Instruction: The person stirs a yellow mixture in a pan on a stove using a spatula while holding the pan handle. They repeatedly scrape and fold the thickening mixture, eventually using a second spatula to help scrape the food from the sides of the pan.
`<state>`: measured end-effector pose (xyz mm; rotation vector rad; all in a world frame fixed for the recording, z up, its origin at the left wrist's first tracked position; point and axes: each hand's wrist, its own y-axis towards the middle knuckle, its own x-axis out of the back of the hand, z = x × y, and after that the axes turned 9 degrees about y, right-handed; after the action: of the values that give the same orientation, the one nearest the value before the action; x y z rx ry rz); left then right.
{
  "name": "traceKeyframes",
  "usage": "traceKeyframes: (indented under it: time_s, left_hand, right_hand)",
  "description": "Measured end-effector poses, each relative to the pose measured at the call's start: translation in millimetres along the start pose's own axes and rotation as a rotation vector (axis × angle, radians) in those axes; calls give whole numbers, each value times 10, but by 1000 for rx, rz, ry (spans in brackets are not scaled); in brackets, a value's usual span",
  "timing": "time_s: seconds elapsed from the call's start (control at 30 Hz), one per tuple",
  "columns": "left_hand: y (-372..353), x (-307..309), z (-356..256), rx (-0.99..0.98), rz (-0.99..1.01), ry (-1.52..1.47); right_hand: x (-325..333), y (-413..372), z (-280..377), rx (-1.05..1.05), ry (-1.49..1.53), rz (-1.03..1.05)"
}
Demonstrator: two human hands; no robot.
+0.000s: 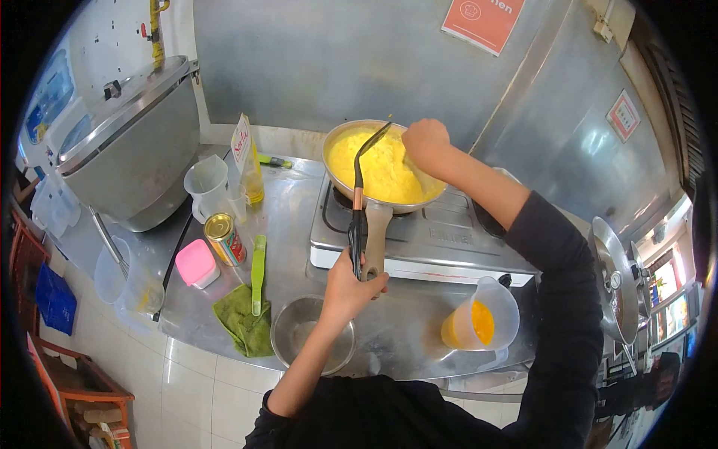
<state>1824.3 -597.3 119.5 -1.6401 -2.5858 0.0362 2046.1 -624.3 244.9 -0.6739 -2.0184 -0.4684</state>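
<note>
A frying pan (432, 196) full of yellow scrambled egg (378, 168) sits on the gas stove (441, 232). My left hand (348, 288) is closed around the pan's brown handle (376, 236) and also grips a black spatula (357, 224) with a copper band. The spatula's slotted head rises over the egg. My right hand (428, 146) is a fist above the pan's right side, fingers turned away from view. Whatever it holds is hidden.
A jug of orange-yellow liquid (467, 325) stands front right. A steel bowl (292, 329), green cloth (245, 320), green-handled tool (258, 273), pink-lidded tub (198, 263), can (224, 239), oil bottle (254, 183) and clear jug (206, 187) crowd the left.
</note>
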Motion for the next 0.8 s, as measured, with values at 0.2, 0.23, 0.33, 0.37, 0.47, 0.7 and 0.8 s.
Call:
traceKeyframes:
  time_s: [0.2, 0.23, 0.33, 0.37, 0.47, 0.7, 0.8]
  left_hand:
    - [-4, 7, -34, -4, 10, -20]
    - [-7, 3, -32, 9, 16, -21]
    - [1, -3, -11, 5, 17, -40]
    - [1, -4, -3, 6, 20, -37]
    - [1, -5, 7, -7, -2, -21]
    - [-16, -4, -17, -6, -15, -14]
    - [5, 1, -11, -5, -6, 9]
  right_hand:
    - [434, -132, -282, 67, 45, -155]
    - [600, -203, -277, 27, 68, -111]
    - [829, -242, -246, 12, 16, 89]
    - [848, -243, -206, 9, 19, 90]
    - [827, -252, -102, 34, -53, 313]
    - [108, -198, 66, -75, -3, 145]
    - [-157, -192, 26, -63, 14, 15]
